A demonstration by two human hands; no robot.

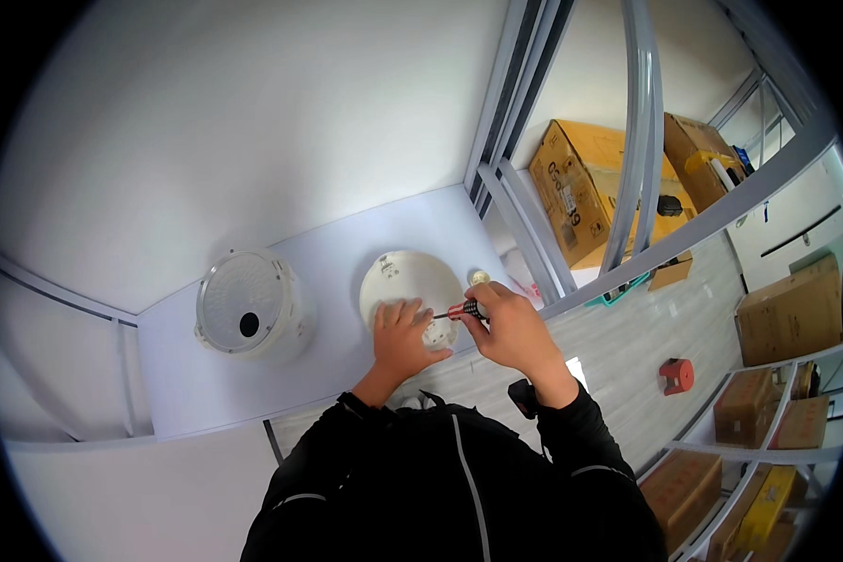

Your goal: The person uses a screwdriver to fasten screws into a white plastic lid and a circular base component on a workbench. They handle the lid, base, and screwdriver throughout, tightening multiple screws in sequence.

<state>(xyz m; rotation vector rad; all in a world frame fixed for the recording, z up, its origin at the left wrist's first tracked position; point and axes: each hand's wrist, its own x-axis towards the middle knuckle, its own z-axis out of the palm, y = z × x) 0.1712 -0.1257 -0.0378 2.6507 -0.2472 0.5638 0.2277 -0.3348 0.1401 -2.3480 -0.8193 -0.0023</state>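
Note:
A shallow, round white plastic part (431, 272), like an appliance cover, rests on the light table at its near edge. My left hand (402, 339) lies over its near-left side, fingers stretched and spread, thumb pointing right along the near rim. In my right hand (515, 330) is a screwdriver (466, 310) with a red and black handle, gripped by closed fingers. It lies nearly level, its shaft pointing left over the part toward my left fingertips. The exact spot its tip touches is hard to make out. Just beyond my right hand sits a small round cream-coloured dish (479, 278).
To the left on the table (342, 351) stands a white cylindrical appliance body (253, 304) with a dark oval opening on top. Grey metal framing (525, 225) borders the table's right side. Cardboard boxes (581, 187) and a red stool (676, 376) are farther right.

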